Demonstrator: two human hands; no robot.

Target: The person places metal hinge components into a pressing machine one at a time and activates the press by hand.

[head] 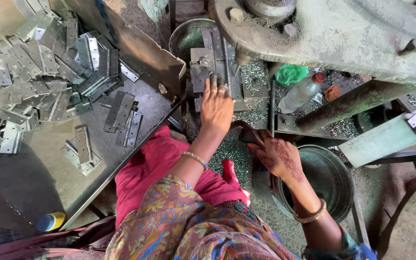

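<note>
Head view: left hand (216,108) flat, fingers (208,85) stretched fwd, tips pressing a metal hinge plate (216,67) on the press bed (246,91), under the grey press arm (323,33). Right hand (278,154) w/ fingers curled narrow round a dark lever handle (247,136), above a round metal bucket (335,180). Pile of hinge plates (39,72) on sheet-metal table (39,178) at left, well apart. Plastic bottle (299,94) near the bed
</note>
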